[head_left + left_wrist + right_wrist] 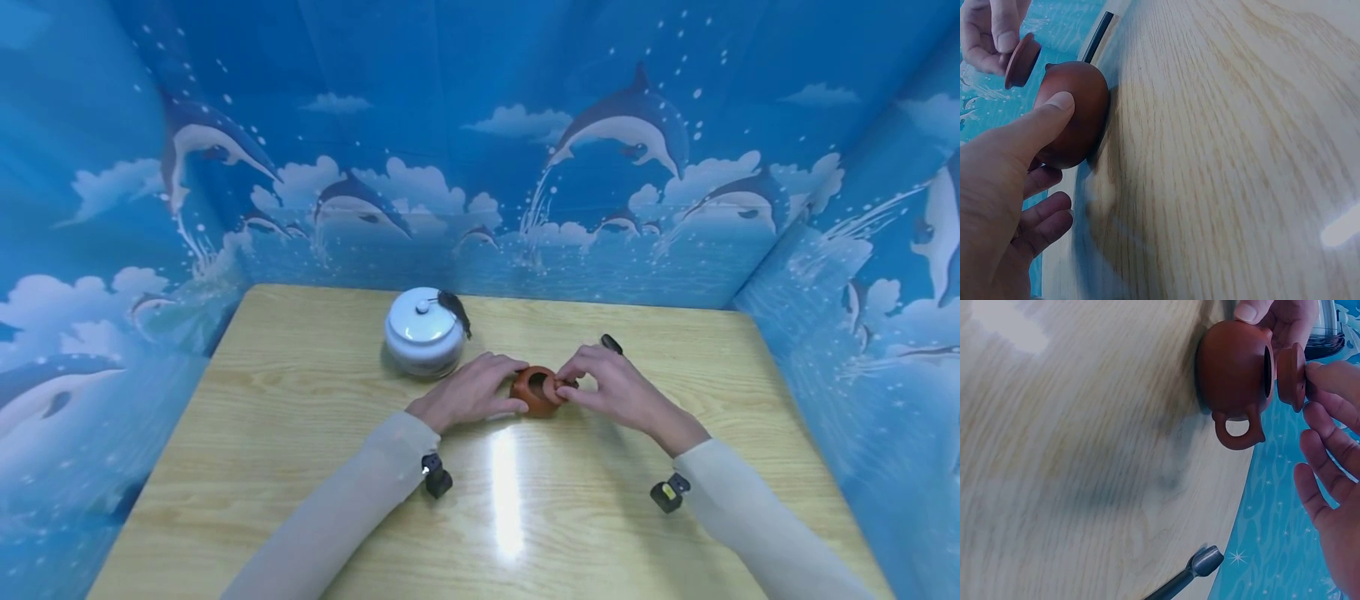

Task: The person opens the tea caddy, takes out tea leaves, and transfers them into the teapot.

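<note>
A small reddish-brown clay teapot (534, 409) stands upright on the table, its mouth uncovered. My left hand (472, 392) holds its left side, with the thumb (1060, 103) pressed on the body (1088, 125). On the other side, my right hand (611, 387) pinches the teapot lid (1291, 375) between thumb and fingers. The lid is tilted on edge, just above the opening and apart from the rim in the right wrist view. The looped handle (1239, 442) of the teapot shows there too, free of both hands.
A white lidded jar (425, 342) with a dark tassel (455, 308) on top stands behind my left hand. Beyond my right hand lies a dark rod-like tool with a scooped end (1207, 561). Dolphin-printed curtains (450, 167) surround the wooden table (315, 400).
</note>
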`<state>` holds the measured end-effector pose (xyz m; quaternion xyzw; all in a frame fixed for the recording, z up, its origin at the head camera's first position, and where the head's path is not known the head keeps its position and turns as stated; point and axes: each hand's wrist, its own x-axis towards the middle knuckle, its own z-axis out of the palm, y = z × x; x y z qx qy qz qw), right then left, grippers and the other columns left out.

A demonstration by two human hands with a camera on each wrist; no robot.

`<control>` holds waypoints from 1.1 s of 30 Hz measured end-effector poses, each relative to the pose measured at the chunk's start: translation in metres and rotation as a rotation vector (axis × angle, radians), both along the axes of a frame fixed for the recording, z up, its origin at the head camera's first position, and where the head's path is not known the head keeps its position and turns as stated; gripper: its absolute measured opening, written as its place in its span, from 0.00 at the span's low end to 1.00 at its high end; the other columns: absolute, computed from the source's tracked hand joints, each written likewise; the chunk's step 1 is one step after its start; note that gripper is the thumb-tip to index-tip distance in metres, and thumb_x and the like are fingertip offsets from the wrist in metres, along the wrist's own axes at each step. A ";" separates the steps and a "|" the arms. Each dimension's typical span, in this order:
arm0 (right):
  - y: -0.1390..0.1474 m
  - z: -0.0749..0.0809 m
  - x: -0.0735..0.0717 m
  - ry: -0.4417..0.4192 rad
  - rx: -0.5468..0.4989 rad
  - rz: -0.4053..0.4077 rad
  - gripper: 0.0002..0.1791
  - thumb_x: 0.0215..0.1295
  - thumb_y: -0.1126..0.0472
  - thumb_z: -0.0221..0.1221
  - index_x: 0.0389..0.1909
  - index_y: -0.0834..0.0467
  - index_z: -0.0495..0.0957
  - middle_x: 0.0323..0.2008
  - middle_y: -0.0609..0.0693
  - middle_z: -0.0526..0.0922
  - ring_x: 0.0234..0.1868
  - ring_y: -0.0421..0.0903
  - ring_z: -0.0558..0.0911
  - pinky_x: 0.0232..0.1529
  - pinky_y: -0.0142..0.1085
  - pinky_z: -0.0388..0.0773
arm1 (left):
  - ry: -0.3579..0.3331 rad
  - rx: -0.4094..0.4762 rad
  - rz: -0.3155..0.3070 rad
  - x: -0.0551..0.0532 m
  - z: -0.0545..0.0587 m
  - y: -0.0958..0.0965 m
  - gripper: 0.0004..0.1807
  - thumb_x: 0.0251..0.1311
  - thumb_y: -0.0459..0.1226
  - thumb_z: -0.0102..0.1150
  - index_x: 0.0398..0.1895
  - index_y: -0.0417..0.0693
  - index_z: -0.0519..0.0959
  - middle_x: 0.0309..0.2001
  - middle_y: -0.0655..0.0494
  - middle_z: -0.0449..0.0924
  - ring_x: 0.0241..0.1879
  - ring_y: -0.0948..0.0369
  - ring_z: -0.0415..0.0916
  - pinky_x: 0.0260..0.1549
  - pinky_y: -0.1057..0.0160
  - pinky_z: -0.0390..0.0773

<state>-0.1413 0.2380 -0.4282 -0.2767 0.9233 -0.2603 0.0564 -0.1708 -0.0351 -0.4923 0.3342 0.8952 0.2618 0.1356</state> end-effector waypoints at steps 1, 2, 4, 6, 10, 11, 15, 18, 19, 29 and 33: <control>0.001 0.000 0.001 -0.005 0.001 0.000 0.09 0.72 0.57 0.73 0.49 0.51 0.90 0.43 0.44 0.88 0.46 0.48 0.87 0.50 0.55 0.88 | 0.001 0.000 0.000 0.000 0.000 0.000 0.40 0.73 0.60 0.66 0.81 0.53 0.71 0.74 0.56 0.79 0.73 0.56 0.75 0.74 0.53 0.77; 0.003 -0.001 0.003 -0.014 0.002 -0.003 0.09 0.72 0.57 0.73 0.50 0.51 0.90 0.44 0.43 0.88 0.47 0.49 0.87 0.50 0.55 0.88 | 0.005 0.000 -0.002 0.000 -0.001 0.000 0.40 0.73 0.60 0.66 0.81 0.52 0.71 0.74 0.56 0.79 0.73 0.56 0.75 0.75 0.53 0.77; 0.006 -0.001 0.006 -0.025 0.004 -0.008 0.09 0.73 0.56 0.72 0.50 0.50 0.90 0.44 0.43 0.88 0.47 0.50 0.88 0.51 0.56 0.88 | 0.012 -0.001 -0.004 0.000 -0.001 0.000 0.41 0.73 0.60 0.66 0.81 0.52 0.71 0.75 0.55 0.78 0.74 0.55 0.74 0.76 0.54 0.76; 0.009 -0.003 0.009 -0.030 0.011 -0.013 0.09 0.72 0.56 0.72 0.50 0.50 0.90 0.44 0.42 0.88 0.48 0.51 0.88 0.52 0.55 0.88 | 0.019 -0.003 -0.007 0.001 0.000 0.000 0.41 0.73 0.60 0.66 0.81 0.51 0.71 0.75 0.55 0.78 0.74 0.55 0.74 0.76 0.54 0.75; 0.014 -0.006 0.015 -0.011 0.032 -0.019 0.08 0.72 0.56 0.73 0.49 0.48 0.90 0.43 0.40 0.88 0.47 0.48 0.88 0.51 0.50 0.87 | 0.023 -0.011 -0.008 0.001 0.000 0.000 0.42 0.72 0.61 0.66 0.81 0.51 0.70 0.75 0.54 0.78 0.75 0.55 0.74 0.77 0.53 0.74; 0.015 -0.008 0.017 -0.003 0.036 -0.018 0.08 0.72 0.56 0.73 0.48 0.48 0.90 0.42 0.39 0.88 0.47 0.48 0.87 0.51 0.49 0.87 | 0.024 -0.013 -0.008 0.000 0.000 0.000 0.42 0.73 0.61 0.66 0.82 0.51 0.70 0.75 0.54 0.78 0.75 0.55 0.74 0.77 0.53 0.74; 0.020 -0.014 0.024 0.013 0.039 -0.012 0.07 0.71 0.57 0.74 0.47 0.47 0.90 0.41 0.38 0.87 0.46 0.46 0.87 0.48 0.46 0.87 | 0.022 -0.017 -0.008 0.001 0.000 0.000 0.42 0.72 0.61 0.66 0.82 0.51 0.70 0.76 0.54 0.77 0.75 0.55 0.73 0.77 0.54 0.74; 0.023 -0.019 0.028 0.018 0.045 -0.008 0.07 0.70 0.58 0.74 0.46 0.47 0.89 0.41 0.37 0.87 0.46 0.44 0.86 0.48 0.44 0.87 | 0.022 -0.017 -0.007 0.001 0.000 0.000 0.42 0.72 0.60 0.67 0.82 0.51 0.70 0.76 0.54 0.77 0.75 0.55 0.73 0.78 0.54 0.74; 0.024 -0.021 0.030 0.018 0.051 -0.010 0.07 0.70 0.58 0.74 0.46 0.46 0.89 0.41 0.37 0.87 0.46 0.43 0.86 0.48 0.44 0.87 | 0.022 -0.016 -0.007 0.001 0.000 0.001 0.42 0.72 0.60 0.67 0.82 0.51 0.70 0.76 0.54 0.77 0.75 0.55 0.73 0.78 0.54 0.74; 0.032 -0.039 0.043 0.029 0.081 -0.013 0.08 0.67 0.56 0.76 0.45 0.46 0.89 0.40 0.35 0.87 0.45 0.38 0.85 0.51 0.43 0.87 | 0.013 -0.020 -0.002 0.001 0.001 0.000 0.42 0.73 0.60 0.66 0.82 0.52 0.70 0.76 0.54 0.77 0.76 0.55 0.73 0.78 0.53 0.73; 0.035 -0.045 0.047 0.040 0.087 -0.007 0.09 0.66 0.56 0.76 0.45 0.45 0.89 0.41 0.35 0.87 0.45 0.38 0.85 0.51 0.43 0.87 | 0.007 -0.017 0.001 0.001 0.001 0.000 0.42 0.72 0.60 0.67 0.82 0.52 0.70 0.76 0.55 0.77 0.75 0.55 0.73 0.78 0.53 0.74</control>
